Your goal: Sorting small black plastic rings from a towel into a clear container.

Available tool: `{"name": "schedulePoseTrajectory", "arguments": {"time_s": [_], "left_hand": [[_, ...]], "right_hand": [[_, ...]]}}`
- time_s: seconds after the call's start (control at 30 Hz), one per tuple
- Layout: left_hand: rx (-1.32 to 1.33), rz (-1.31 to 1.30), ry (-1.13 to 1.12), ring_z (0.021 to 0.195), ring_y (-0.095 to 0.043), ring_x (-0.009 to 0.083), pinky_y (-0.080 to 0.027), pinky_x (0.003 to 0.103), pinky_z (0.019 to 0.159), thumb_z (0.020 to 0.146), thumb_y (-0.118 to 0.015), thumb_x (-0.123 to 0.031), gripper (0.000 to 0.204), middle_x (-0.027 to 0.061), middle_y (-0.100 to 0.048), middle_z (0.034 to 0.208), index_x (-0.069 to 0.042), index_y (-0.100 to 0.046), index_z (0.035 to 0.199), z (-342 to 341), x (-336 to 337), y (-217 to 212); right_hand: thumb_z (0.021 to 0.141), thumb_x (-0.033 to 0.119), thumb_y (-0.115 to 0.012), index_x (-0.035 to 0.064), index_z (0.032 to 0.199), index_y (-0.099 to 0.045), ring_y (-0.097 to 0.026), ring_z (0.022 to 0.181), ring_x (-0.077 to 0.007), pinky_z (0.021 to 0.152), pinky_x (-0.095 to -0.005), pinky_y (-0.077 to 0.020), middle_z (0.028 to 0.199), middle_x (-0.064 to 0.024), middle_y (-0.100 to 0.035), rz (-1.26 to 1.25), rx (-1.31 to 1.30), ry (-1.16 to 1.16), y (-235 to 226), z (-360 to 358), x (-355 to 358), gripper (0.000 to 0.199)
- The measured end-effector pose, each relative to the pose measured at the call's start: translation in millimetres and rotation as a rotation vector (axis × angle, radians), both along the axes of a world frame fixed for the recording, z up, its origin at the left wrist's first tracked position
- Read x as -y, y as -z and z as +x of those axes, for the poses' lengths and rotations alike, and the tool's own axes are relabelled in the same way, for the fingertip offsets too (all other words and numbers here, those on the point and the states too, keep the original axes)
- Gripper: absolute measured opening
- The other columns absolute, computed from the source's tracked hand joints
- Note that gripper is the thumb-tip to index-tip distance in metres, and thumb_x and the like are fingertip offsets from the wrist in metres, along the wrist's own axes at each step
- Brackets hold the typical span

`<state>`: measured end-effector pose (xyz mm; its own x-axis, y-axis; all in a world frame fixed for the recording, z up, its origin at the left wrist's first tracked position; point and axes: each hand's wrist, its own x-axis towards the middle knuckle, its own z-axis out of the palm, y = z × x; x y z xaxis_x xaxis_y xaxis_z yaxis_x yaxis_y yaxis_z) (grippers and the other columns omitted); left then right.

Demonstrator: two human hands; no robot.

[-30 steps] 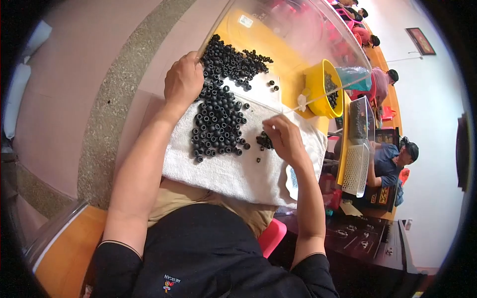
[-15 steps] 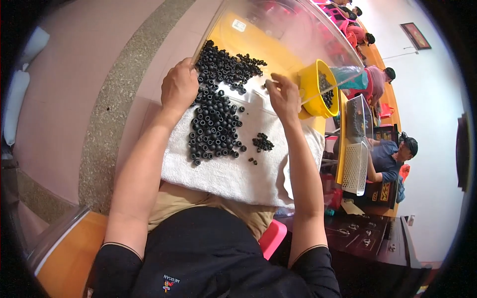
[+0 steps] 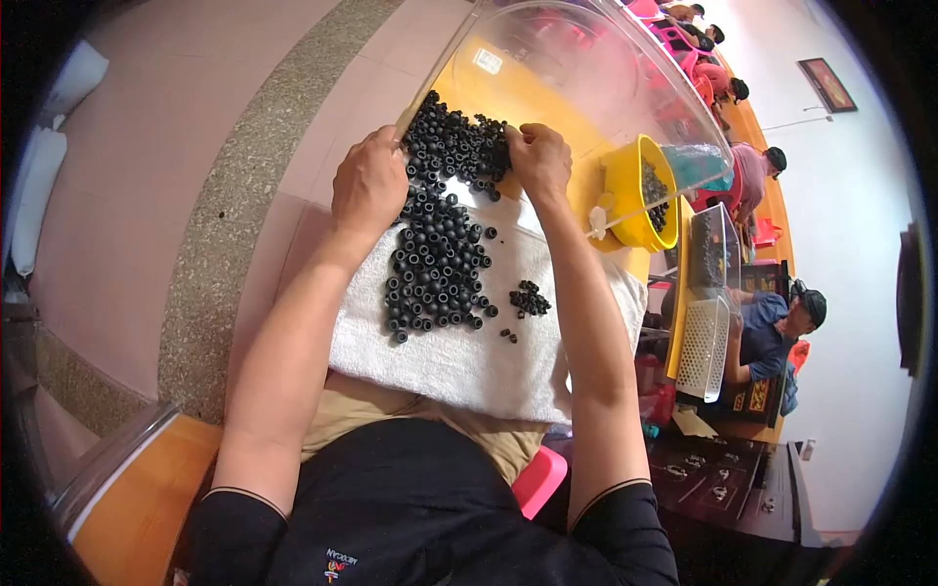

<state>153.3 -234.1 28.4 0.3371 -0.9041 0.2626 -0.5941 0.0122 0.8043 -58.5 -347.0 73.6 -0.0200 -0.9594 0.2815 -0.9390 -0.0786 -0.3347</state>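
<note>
- Left hand point(image 3: 371, 186): grip closed over clear bin point(image 3: 547, 73), left rim.
- Right hand point(image 3: 540, 161): grip half-curled, right of far black beads point(image 3: 454, 142); hold cannot be told.
- Near black beads point(image 3: 440, 269): heaped on white towel point(image 3: 440, 376).

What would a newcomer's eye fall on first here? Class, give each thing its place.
First, the dense spread of black beads, stretching from the clear bin onto the white towel in the middle. Next comes the bright yellow container at right; the left hand is at the bin's edge, the right hand at the beads' upper right.
</note>
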Motion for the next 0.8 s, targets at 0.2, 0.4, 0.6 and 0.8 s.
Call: {"name": "schedulePoseTrajectory", "arguments": {"time_s": [0.2,0.4,0.6,0.8], "left_hand": [[0.005,0.009,0.005,0.104,-0.065,0.0418,-0.052,0.050,0.092,0.092,-0.057,-0.010,0.027,0.0218,-0.070,0.109,0.000,-0.062,0.116,1.8,-0.3,-3.1],[-0.015,0.033,0.011,0.103,-0.065,0.0425,-0.052,0.050,0.092,0.091,-0.056,-0.009,0.027,0.0222,-0.070,0.109,0.001,-0.063,0.115,-0.7,-0.7,-7.1],[-0.020,0.007,-0.001,0.102,-0.065,0.0425,-0.052,0.050,0.092,0.090,-0.054,-0.007,0.027,0.0222,-0.070,0.109,0.001,-0.065,0.114,0.1,1.2,-0.5],[-0.012,-0.025,0.000,0.099,-0.066,0.0428,-0.053,0.051,0.089,0.090,-0.056,-0.006,0.026,0.0221,-0.070,0.105,0.000,-0.065,0.113,0.1,-1.4,-3.8]], "right_hand": [[0.083,0.047,-0.074,0.0118,0.106,-0.078,-0.071,0.100,-0.0350,0.091,-0.0445,-0.0535,0.100,-0.0151,-0.076,0.231,-0.123,0.061,-34.0,40.9,-9.6,0.042],[0.083,0.039,-0.076,0.0146,0.112,-0.076,-0.071,0.099,-0.0355,0.089,-0.0440,-0.0549,0.104,-0.0158,-0.075,0.147,-0.180,-0.059,-19.7,46.3,-9.9,0.038],[0.083,0.035,-0.075,0.0186,0.112,-0.076,-0.071,0.099,-0.0361,0.087,-0.0440,-0.0557,0.104,-0.0167,-0.074,0.126,-0.233,-0.166,-18.9,51.5,-10.2,0.033],[0.086,0.029,-0.072,0.0155,0.111,-0.076,-0.071,0.094,-0.0370,0.084,-0.0462,-0.0559,0.099,-0.0190,-0.074,0.057,-0.282,-0.250,-11.7,54.5,-6.8,0.029]]}}
